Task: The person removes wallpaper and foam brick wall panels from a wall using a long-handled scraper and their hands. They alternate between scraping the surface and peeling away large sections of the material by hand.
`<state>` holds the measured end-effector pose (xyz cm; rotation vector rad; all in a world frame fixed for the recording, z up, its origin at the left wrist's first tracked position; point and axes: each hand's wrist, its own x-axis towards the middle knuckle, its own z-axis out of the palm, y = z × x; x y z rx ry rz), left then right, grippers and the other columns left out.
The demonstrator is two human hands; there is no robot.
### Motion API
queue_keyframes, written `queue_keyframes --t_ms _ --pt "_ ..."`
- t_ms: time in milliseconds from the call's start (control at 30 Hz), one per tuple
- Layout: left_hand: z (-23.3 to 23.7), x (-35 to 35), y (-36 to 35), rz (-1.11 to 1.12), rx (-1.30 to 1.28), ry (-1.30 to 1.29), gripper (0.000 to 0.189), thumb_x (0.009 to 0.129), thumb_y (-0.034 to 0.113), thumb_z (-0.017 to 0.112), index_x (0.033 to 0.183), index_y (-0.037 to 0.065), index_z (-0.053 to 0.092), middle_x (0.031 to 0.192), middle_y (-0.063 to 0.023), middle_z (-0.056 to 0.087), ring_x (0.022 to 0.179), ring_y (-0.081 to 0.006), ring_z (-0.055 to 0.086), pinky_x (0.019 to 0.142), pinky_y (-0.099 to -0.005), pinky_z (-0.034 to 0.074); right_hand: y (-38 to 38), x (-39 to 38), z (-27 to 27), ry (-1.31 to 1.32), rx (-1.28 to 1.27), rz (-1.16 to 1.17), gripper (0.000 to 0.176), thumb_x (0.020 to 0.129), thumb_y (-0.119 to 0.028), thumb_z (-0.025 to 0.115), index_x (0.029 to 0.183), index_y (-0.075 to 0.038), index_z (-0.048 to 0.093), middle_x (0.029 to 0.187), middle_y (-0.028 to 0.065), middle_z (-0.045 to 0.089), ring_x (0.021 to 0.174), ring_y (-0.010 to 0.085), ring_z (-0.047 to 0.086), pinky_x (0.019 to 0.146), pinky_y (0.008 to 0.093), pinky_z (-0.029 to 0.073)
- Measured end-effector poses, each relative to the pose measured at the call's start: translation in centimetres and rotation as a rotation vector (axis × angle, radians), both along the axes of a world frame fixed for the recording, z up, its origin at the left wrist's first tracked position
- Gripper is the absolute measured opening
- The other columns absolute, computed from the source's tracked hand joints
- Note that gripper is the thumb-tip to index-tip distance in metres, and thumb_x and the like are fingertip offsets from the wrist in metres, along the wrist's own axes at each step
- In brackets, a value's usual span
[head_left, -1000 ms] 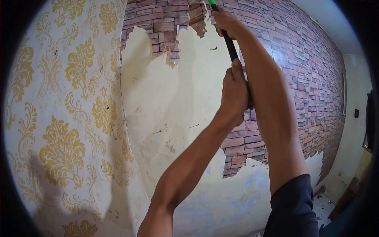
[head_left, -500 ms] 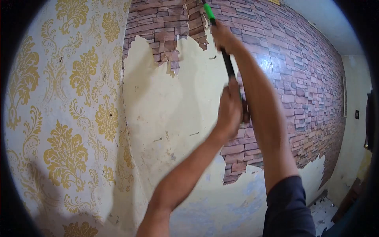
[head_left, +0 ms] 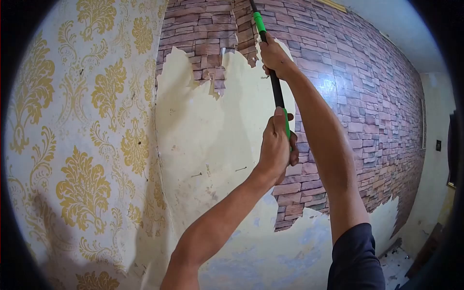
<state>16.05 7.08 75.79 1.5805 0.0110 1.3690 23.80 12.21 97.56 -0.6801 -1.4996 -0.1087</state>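
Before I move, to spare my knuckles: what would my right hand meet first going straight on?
Your right hand would probably meet the green band on the pole; behind it, wallpaper, depth unclear.

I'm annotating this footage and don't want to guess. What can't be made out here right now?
All in the head view:
Upper end of the pole: cut off by the top edge, so any tool there is unseen.
Lower end of the pole: hidden by the left hand.
Part of the brick-patterned wallpaper: hidden behind the right arm.
Small dark square at far right: too small to identify.
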Motion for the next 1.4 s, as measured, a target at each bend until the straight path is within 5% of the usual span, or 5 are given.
queue_keyframes --t_ms 300,600,700,967,1400 --pt "11.8 1.8 3.8 0.022 0.12 -0.045 0.061 0.114 0.053 0.028 0.12 -0.003 0.052 0.077 -0.0075 0.053 0.049 -0.0158 0.046 0.045 -0.0358 0.04 10.6 5.0 21.4 -0.077 -0.108 -0.179 0.026 0.101 -0.022 0.049 0.125 -0.012 0.055 0.062 0.0031 0.048 0.043 0.0175 0.046 0.041 0.0392 0.04" --pt "8.0 2.7 7.6 0.693 0.387 0.131 0.06 0.112 0.054 0.037 0.116 -0.005 0.042 0.092 -0.0328 0.069 0.086 -0.0498 0.071 0.075 -0.0575 0.056 6.9 2.7 9.2 0.151 -0.103 0.526 0.046 0.112 -0.034 0.049 0.156 -0.03 0.037 0.068 0.0002 0.042 0.049 0.0085 0.04 0.041 0.0256 0.035" --pt "4.5 1.8 6.9 0.488 0.253 0.186 0.067 0.11 0.058 0.04 0.128 -0.005 0.048 0.079 -0.0125 0.057 0.05 -0.0174 0.052 0.049 -0.036 0.048 7.1 2.9 4.5 0.132 -0.017 0.471 0.055 0.112 -0.034 0.048 0.164 -0.036 0.029 0.07 -0.0003 0.043 0.05 0.0078 0.038 0.042 0.0234 0.033" --pt "3.6 -1.8 15.5 1.109 0.564 0.191 0.068 0.105 0.052 0.059 0.148 0.0 0.051 0.115 -0.0179 0.061 0.096 -0.0262 0.062 0.094 -0.0391 0.05 7.1 7.8 -1.0 0.051 -0.077 0.486 0.061 0.112 -0.035 0.049 0.168 -0.029 0.023 0.069 0.001 0.045 0.048 0.009 0.041 0.042 0.0255 0.039" --pt "15.0 -1.2 18.1 0.675 0.087 0.086 0.076 0.1 0.058 0.063 0.149 0.003 0.045 0.13 -0.0161 0.06 0.098 -0.0206 0.065 0.08 -0.036 0.056 4.1 7.4 -9.8 0.113 -0.082 0.383 0.064 0.113 -0.037 0.049 0.169 -0.02 0.023 0.07 -0.0006 0.045 0.048 0.007 0.043 0.04 0.0251 0.038"
